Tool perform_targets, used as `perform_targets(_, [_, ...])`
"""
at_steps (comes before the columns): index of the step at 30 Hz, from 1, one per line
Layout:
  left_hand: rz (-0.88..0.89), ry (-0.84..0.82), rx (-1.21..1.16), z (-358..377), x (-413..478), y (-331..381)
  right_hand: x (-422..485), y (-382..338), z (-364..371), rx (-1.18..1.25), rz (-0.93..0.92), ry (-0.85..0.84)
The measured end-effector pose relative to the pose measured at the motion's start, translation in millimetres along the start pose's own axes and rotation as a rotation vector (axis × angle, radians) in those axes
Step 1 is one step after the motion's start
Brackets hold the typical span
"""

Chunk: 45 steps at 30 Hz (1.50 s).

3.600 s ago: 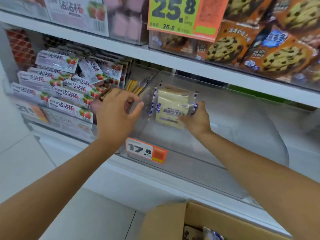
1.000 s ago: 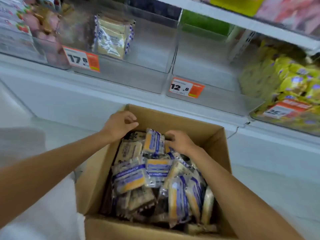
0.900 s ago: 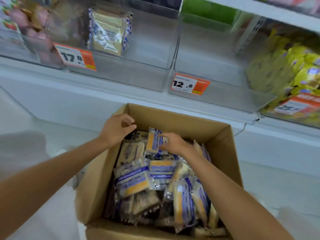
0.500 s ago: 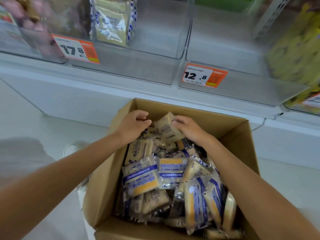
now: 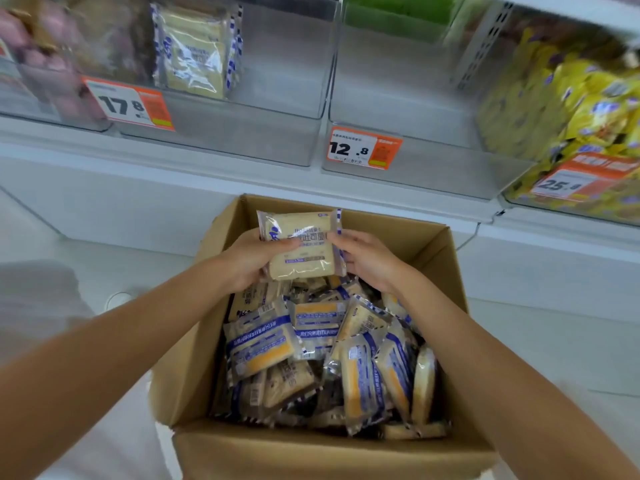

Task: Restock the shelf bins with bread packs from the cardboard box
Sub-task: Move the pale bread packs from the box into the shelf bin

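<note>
While a bread pack (image 5: pixel 300 245) is held above the far edge of an open cardboard box (image 5: pixel 188 362), three price tags can be read on the shelf bins behind it. An orange-and-white tag (image 5: pixel 130 105) marked "17.8" is fixed to the front left corner of one clear bin (image 5: pixel 242 136). A second tag (image 5: pixel 363 148), marked "12.8", is fixed to the front left corner of the neighbouring bin (image 5: pixel 443 171). A third tag (image 5: pixel 568 183), apparently "25.8" though blurred, is seen on the bin of yellow packets (image 5: pixel 571 95) at the right.

The pack is grasped from both sides. The left hand (image 5: pixel 251 261) is closed on its lower left edge with the thumb across the front, and the right hand (image 5: pixel 369 259) is closed on its right edge, thumb forward and fingers behind. Pale sliced bread is shown through a clear wrapper with blue-and-white striped side seams. Blue Chinese characters are printed across the face, too soft to be read.

More packs (image 5: pixel 311 358) of the same blue-trimmed kind are heaped in the box, some with an orange-yellow panel. A few upright matching packs (image 5: pixel 195 53) are stood against the left wall of the "17.8" bin.
</note>
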<state>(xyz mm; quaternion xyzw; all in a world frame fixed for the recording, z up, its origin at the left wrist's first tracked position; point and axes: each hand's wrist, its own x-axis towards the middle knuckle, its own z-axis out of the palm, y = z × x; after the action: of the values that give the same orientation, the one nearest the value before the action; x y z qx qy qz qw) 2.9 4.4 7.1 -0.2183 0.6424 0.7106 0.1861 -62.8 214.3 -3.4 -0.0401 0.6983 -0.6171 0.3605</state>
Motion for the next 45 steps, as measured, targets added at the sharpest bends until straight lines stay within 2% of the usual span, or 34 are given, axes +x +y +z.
perform_targets(3, [0.047,0.223,-0.011,-18.3,4.8,-0.4,10.1,21.9,1.7,-0.419,0.031,-0.009])
perform_targets(5, [0.047,0.239,-0.033,-31.2,4.5,-4.6,19.4,41.6,9.2,-0.636,0.081,-0.104])
perform_targets(8, [0.024,0.227,-0.033,-40.7,3.3,-15.0,33.9,64.5,30.1,-0.838,0.203,-0.282])
perform_targets(10, [0.016,0.227,-0.038,-42.0,3.4,-18.6,39.9,71.6,39.0,-1.025,0.198,-0.336])
perform_targets(12, [0.024,0.224,-0.045,-41.9,3.6,-19.1,42.3,70.9,40.0,-1.096,0.177,-0.359])
perform_targets(15, [0.047,0.242,-0.032,-40.3,4.3,-17.4,42.3,54.2,24.3,-0.934,0.114,-0.28])
perform_targets(18, [0.104,0.292,0.0,-37.6,4.5,-12.5,35.7,14.8,0.0,-0.727,-0.051,-0.015])
perform_targets(21, [0.165,0.338,-0.018,-29.2,1.8,-3.0,23.6,-20.8,-7.6,-0.666,-0.231,0.249])
perform_targets(23, [0.13,0.335,-0.041,-22.5,-1.2,2.7,14.5,-33.7,2.1,-0.635,-0.364,0.37])
perform_targets(25, [-0.019,0.142,-0.193,-13.7,-4.6,9.9,5.1,-41.5,15.7,-0.568,-0.411,0.316])
perform_targets(27, [-0.133,-0.024,-0.4,-6.8,-5.0,14.6,-1.1,-41.5,29.5,-0.549,-0.329,0.092])
perform_targets(29, [-0.162,-0.024,-0.525,-2.4,-5.0,17.2,-1.5,-35.5,35.2,-0.496,-0.275,-0.092])
perform_targets(30, [-0.164,0.004,-0.534,-1.6,-3.7,16.2,0.4,-32.5,35.5,-0.438,-0.276,-0.083])
perform_targets(33, [-0.155,-0.005,-0.495,-5.6,0.7,11.0,10.2,-26.6,25.4,-0.341,-0.186,0.173])
perform_targets(34, [-0.148,-0.036,-0.469,-8.2,1.4,11.5,12.0,-25.5,21.8,-0.302,-0.121,0.19])
perform_targets(36, [-0.117,-0.112,-0.346,-13.0,0.6,15.3,16.6,-21.4,18.8,-0.224,-0.04,0.105])
perform_targets(38, [-0.079,-0.184,-0.187,-16.6,-0.4,19.3,16.0,-24.3,25.9,-0.215,-0.073,0.082])
perform_targets(40, [-0.033,-0.202,-0.058,-19.1,-2.2,24.0,14.2,-33.1,34.7,-0.232,-0.113,0.16])
perform_targets(43, [0.041,-0.112,-0.122,-29.1,-6.3,32.6,9.0,-49.8,44.5,-0.28,-0.003,0.321])
perform_targets(45, [0.098,-0.107,-0.148,-37.3,-12.0,36.9,6.0,-56.0,48.3,-0.136,0.156,0.197])
